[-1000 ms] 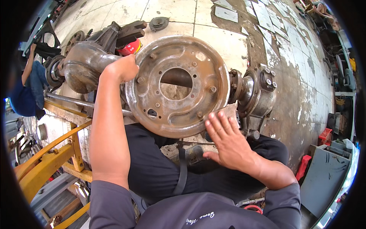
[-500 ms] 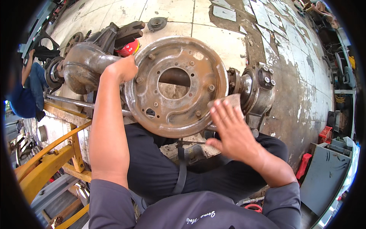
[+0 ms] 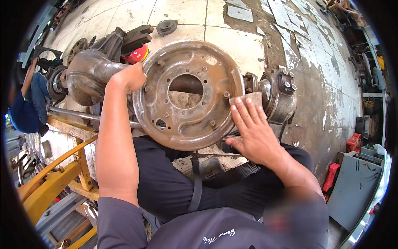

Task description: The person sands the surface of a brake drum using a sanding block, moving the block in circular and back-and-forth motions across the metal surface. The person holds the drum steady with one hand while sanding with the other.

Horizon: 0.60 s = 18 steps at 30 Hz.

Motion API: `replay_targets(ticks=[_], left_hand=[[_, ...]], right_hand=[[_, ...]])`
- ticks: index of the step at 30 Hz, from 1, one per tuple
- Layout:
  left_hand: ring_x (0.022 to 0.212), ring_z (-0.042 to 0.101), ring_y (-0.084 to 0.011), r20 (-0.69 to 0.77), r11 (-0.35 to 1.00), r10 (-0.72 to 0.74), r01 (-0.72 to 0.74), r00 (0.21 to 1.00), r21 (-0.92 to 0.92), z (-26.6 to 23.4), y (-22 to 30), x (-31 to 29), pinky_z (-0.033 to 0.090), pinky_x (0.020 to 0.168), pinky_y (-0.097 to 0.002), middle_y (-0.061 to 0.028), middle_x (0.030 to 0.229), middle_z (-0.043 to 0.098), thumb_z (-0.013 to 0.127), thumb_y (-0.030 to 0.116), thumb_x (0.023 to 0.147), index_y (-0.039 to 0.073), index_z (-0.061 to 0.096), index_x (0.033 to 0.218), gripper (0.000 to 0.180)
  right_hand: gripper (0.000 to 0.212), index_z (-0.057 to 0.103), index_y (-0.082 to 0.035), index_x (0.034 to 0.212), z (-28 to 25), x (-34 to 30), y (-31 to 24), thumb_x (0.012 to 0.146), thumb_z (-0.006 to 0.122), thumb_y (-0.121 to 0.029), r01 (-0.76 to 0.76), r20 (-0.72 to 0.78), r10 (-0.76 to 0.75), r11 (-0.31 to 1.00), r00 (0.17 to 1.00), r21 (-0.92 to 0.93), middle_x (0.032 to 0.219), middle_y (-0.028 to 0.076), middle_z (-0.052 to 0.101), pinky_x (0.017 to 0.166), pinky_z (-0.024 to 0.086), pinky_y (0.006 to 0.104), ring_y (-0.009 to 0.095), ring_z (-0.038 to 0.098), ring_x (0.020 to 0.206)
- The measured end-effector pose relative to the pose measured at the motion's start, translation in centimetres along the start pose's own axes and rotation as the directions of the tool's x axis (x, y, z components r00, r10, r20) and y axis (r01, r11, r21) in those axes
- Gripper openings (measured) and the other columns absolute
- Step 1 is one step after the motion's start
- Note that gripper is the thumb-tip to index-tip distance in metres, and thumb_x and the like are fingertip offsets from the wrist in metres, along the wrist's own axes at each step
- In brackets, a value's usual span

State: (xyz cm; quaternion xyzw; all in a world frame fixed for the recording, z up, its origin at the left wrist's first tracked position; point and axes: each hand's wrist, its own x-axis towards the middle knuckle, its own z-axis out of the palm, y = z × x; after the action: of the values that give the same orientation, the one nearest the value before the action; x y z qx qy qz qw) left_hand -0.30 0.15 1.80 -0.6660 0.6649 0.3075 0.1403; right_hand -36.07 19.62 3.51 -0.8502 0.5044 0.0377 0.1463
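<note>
A round, rusty brake backing plate (image 3: 186,128) with a central hole and several bolts stands tilted above my lap. My left hand (image 3: 132,77) is closed over its upper left rim. At the right rim, my right hand (image 3: 258,137) lies with fingers nearly straight, keeping a brown piece of sandpaper (image 3: 256,99) under the fingertips against the edge. The thumb sticks out to the left, apart from the plate. Behind the plate runs an axle, with its rounded housing (image 3: 85,79) to the left and a hub end (image 3: 278,97) to the right.
A red can (image 3: 138,54) sits behind the plate, and a small round metal part (image 3: 166,27) lies on the tiled floor. At left is a yellow metal frame (image 3: 54,182); another person (image 3: 29,103) is beyond it. A grey metal box (image 3: 354,189) stands at right.
My right hand has slid a little farther up the right rim with the sandpaper. My left hand keeps its hold on the plate. The whole view has shifted slightly.
</note>
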Motion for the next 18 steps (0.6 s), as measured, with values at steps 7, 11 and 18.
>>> replay_targets(ticks=[7, 11, 18], left_hand=[[0.127, 0.058, -0.0416, -0.007, 1.000, 0.015, -0.015, 1.000, 0.021, 0.0, 0.2, -0.2, 0.047, 0.107, -0.0449, -0.0314, 0.135, 0.059, 0.047, 0.013, 0.096, -0.008, 0.048, 0.139, 0.048], [0.126, 0.059, -0.0422, -0.021, 0.999, 0.020, -0.020, 1.000, 0.031, 0.2, -0.5, 0.1, 0.047, 0.106, -0.0451, -0.0318, 0.135, 0.059, 0.047, 0.012, 0.096, -0.009, 0.049, 0.138, 0.047], [0.126, 0.059, -0.0403, 0.005, 1.000, 0.006, -0.006, 1.000, 0.029, -0.3, 0.9, -0.5, 0.045, 0.107, -0.0443, -0.0288, 0.131, 0.063, 0.053, 0.017, 0.101, -0.004, 0.052, 0.137, 0.042]], right_hand=[[0.083, 0.031, 0.002, 0.157, -0.3, 0.4, 0.4, 0.098, 0.057, -0.050, -0.013, -0.019, 0.013, 1.000, 1.000, 0.003, 0.166, 0.020, 0.025, 0.124, 0.019, 0.0527, 0.041, 0.018, 0.155], [0.066, 0.035, 0.004, 0.153, -0.1, 1.0, 1.2, 0.096, 0.061, -0.017, 0.064, -0.110, -0.046, 0.985, 0.993, 0.163, 0.162, 0.023, 0.031, 0.124, 0.025, 0.0494, 0.042, 0.027, 0.151], [0.061, 0.041, 0.005, 0.149, -0.8, 1.3, 2.5, 0.089, 0.054, 0.004, 0.081, -0.190, -0.017, 0.940, 0.982, 0.331, 0.152, 0.027, 0.045, 0.119, 0.036, 0.0463, 0.044, 0.040, 0.142]])
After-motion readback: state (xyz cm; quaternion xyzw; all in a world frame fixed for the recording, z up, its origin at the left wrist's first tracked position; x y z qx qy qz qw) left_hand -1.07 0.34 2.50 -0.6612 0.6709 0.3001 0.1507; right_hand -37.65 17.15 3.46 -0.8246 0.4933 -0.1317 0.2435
